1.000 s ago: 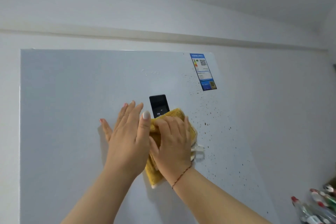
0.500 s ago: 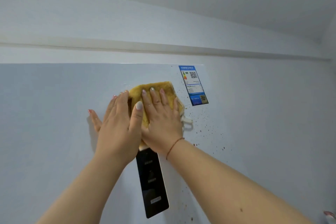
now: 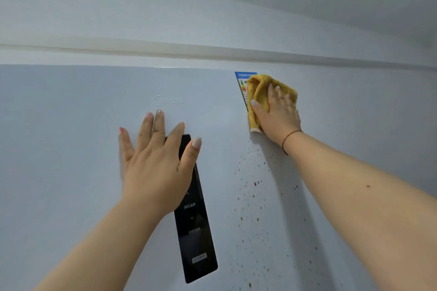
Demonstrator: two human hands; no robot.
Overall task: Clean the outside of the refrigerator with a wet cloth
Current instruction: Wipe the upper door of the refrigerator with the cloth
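Where brown specks (image 3: 256, 183) dot it, the refrigerator (image 3: 71, 149) is pale blue-grey.

The fridge door (image 3: 71, 149) is big, flat and pale grey-blue. A long black panel (image 3: 196, 231) sits in the middle of it and runs down toward the bottom edge. Its top end is under the left hand (image 3: 156, 163), which lies flat on the door with fingers spread. A faint logo (image 3: 169, 100) is just above the fingers. Near the top right corner is a blue sticker (image 3: 242, 82). The right hand (image 3: 276, 113) presses a yellow cloth (image 3: 260, 92) over part of it. Small brown spots (image 3: 255, 183) dot the door below the cloth, along the right edge.
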